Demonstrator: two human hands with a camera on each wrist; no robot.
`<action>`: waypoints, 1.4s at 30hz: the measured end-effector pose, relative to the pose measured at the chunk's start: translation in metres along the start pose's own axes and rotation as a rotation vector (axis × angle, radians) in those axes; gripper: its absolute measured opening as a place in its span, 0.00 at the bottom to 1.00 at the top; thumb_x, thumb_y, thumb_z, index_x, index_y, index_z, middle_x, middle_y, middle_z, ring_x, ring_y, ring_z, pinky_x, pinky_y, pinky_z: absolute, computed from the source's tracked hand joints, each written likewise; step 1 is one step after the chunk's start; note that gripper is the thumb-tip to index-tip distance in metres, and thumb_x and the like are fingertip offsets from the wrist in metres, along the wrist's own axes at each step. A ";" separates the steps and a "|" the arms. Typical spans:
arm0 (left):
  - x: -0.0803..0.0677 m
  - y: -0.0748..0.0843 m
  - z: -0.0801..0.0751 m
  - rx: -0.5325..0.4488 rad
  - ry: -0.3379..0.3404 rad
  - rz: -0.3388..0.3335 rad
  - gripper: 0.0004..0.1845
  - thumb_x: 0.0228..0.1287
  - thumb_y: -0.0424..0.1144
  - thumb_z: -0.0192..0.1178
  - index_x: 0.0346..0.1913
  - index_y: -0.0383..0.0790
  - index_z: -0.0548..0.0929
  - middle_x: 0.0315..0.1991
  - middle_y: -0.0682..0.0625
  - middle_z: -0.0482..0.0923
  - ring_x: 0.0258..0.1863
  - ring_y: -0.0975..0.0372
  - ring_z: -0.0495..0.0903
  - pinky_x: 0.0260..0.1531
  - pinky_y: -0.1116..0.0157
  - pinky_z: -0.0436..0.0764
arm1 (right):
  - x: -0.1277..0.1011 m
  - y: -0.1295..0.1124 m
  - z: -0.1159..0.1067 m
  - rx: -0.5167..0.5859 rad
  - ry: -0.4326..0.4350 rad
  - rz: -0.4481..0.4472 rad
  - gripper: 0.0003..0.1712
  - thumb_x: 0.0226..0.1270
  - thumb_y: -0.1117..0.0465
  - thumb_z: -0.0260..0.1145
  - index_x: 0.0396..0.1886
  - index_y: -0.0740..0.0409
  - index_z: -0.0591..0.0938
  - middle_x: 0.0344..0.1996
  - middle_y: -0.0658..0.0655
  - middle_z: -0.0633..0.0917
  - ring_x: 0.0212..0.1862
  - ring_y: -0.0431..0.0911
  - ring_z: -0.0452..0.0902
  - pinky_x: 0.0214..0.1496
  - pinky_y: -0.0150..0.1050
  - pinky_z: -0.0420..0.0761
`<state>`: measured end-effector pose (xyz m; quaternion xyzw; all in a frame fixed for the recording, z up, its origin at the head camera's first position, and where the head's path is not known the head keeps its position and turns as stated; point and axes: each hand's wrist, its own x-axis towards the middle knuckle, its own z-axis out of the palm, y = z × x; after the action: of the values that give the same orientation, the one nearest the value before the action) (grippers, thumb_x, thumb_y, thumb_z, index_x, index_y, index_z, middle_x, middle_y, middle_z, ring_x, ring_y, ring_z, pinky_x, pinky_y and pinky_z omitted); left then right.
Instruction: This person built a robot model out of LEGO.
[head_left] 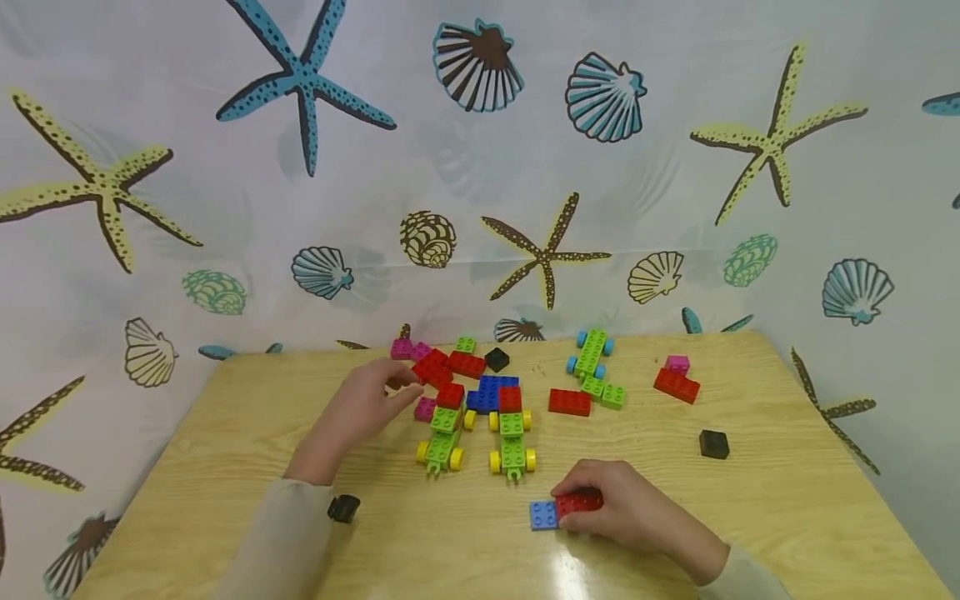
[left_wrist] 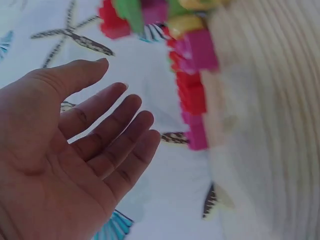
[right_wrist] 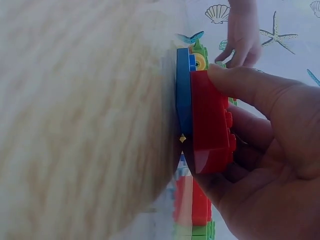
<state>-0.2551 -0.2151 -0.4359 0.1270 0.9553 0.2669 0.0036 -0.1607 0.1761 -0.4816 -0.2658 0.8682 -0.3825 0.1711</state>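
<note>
My right hand [head_left: 626, 508] grips a red brick [head_left: 581, 501] between thumb and fingers near the table's front. The red brick sits over one end of a blue brick [head_left: 543, 515], whose studs show on the left; the right wrist view shows the blue one [right_wrist: 183, 95] beneath the red. My left hand [head_left: 367, 404] is empty, fingers spread and slightly bent in the left wrist view. It is nearest a pink brick [head_left: 425, 408] and red bricks [head_left: 432, 367]. Two green toy cars with yellow wheels and red tops, a left car [head_left: 441, 450] and a right car [head_left: 513, 450], stand between the hands.
A green base with blue wheels [head_left: 591, 352] lies at the back, with small green bricks [head_left: 612, 396] before it. Red [head_left: 569, 402], dark blue [head_left: 487, 395] and pink bricks [head_left: 677, 364] lie about. Black bricks sit at right [head_left: 714, 444] and beside the left sleeve [head_left: 343, 508]. A patterned cloth hangs behind.
</note>
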 end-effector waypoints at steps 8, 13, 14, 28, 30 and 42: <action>0.037 -0.032 0.014 -0.024 -0.036 -0.150 0.29 0.82 0.48 0.68 0.73 0.31 0.80 0.70 0.33 0.82 0.69 0.39 0.81 0.71 0.41 0.85 | 0.000 -0.002 0.000 -0.005 -0.010 0.017 0.16 0.75 0.49 0.79 0.58 0.46 0.93 0.51 0.42 0.91 0.50 0.35 0.81 0.56 0.34 0.82; 0.053 -0.037 0.022 -0.036 -0.036 -0.171 0.31 0.80 0.48 0.68 0.74 0.30 0.78 0.71 0.32 0.80 0.69 0.38 0.80 0.74 0.40 0.83 | 0.000 -0.002 0.000 -0.006 -0.007 0.014 0.16 0.75 0.49 0.79 0.57 0.47 0.93 0.50 0.42 0.91 0.50 0.35 0.81 0.56 0.33 0.82; 0.055 -0.037 0.023 -0.038 -0.036 -0.170 0.31 0.80 0.48 0.69 0.73 0.30 0.78 0.71 0.32 0.80 0.69 0.39 0.80 0.74 0.40 0.82 | 0.000 -0.002 0.000 -0.007 -0.006 0.013 0.16 0.75 0.49 0.79 0.57 0.47 0.94 0.50 0.43 0.91 0.50 0.35 0.81 0.56 0.33 0.82; 0.068 -0.028 0.030 -0.108 -0.038 -0.278 0.24 0.81 0.43 0.68 0.72 0.37 0.78 0.66 0.39 0.83 0.65 0.45 0.80 0.76 0.45 0.82 | -0.001 -0.002 -0.002 -0.006 -0.010 0.013 0.16 0.75 0.49 0.79 0.57 0.46 0.94 0.51 0.42 0.91 0.50 0.36 0.81 0.57 0.34 0.83; 0.068 -0.025 0.029 -0.107 -0.037 -0.283 0.24 0.80 0.41 0.69 0.71 0.37 0.79 0.66 0.39 0.83 0.64 0.45 0.80 0.75 0.44 0.83 | -0.001 -0.003 -0.002 -0.008 -0.005 0.012 0.16 0.75 0.49 0.79 0.57 0.46 0.93 0.51 0.43 0.91 0.50 0.36 0.81 0.57 0.34 0.83; 0.070 -0.027 0.031 -0.072 -0.075 -0.299 0.23 0.76 0.37 0.70 0.69 0.32 0.84 0.63 0.38 0.86 0.61 0.44 0.82 0.73 0.45 0.84 | 0.000 -0.002 -0.002 -0.018 -0.011 0.004 0.17 0.75 0.49 0.79 0.58 0.48 0.94 0.51 0.43 0.92 0.50 0.35 0.82 0.57 0.34 0.83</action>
<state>-0.3272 -0.2044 -0.4718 -0.0070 0.9526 0.2924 0.0834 -0.1612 0.1758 -0.4787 -0.2679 0.8712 -0.3727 0.1742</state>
